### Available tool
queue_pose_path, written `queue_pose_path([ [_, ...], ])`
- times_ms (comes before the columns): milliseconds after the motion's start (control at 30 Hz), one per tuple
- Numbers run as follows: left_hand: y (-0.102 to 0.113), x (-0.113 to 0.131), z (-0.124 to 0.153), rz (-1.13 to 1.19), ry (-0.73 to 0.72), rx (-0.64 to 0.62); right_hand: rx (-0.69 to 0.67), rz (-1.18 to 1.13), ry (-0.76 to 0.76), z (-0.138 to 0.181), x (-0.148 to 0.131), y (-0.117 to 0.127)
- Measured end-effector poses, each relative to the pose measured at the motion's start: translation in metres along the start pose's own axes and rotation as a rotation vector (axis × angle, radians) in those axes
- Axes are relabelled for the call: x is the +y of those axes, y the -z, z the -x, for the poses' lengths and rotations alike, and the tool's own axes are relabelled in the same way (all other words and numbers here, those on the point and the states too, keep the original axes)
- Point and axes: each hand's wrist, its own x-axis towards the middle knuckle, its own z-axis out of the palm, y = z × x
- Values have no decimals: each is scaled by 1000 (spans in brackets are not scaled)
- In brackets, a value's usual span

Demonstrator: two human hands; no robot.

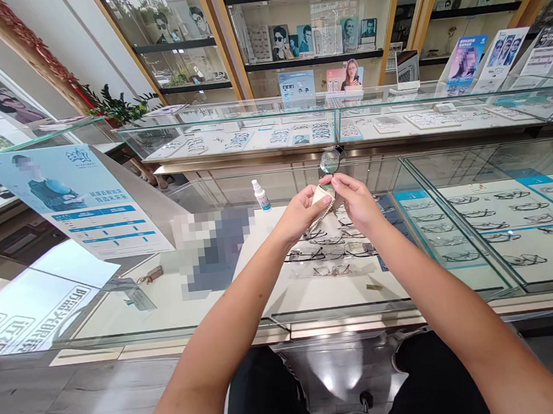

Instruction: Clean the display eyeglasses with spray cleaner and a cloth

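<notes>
Both my hands meet above a glass display counter (346, 308). My left hand (301, 212) is closed on a pale cleaning cloth (323, 197), its loose end hanging down between the hands. My right hand (355, 202) pinches a pair of glasses (331, 160) through the cloth; one round lens sticks up above my fingers. A small white spray bottle (260, 195) with a blue label stands on the counter glass, a little left of my left hand. Under the glass below my hands lie several spectacle frames (328, 252).
More glass cases (530, 226) with rows of frames run to the right and across the back. A blue poster stand (83, 201) leans at left, a plant (118, 107) behind it. Shelves with portrait cards line the back wall. My legs and a stool base show at the bottom.
</notes>
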Motion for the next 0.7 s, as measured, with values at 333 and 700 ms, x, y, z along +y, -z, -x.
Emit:
queue_pose_path([
  [333, 1, 3, -2, 4, -13, 24, -8, 3, -7, 0, -1, 0],
  [700, 1, 5, -2, -11, -33, 16, -13, 87, 16, 0, -1, 2],
])
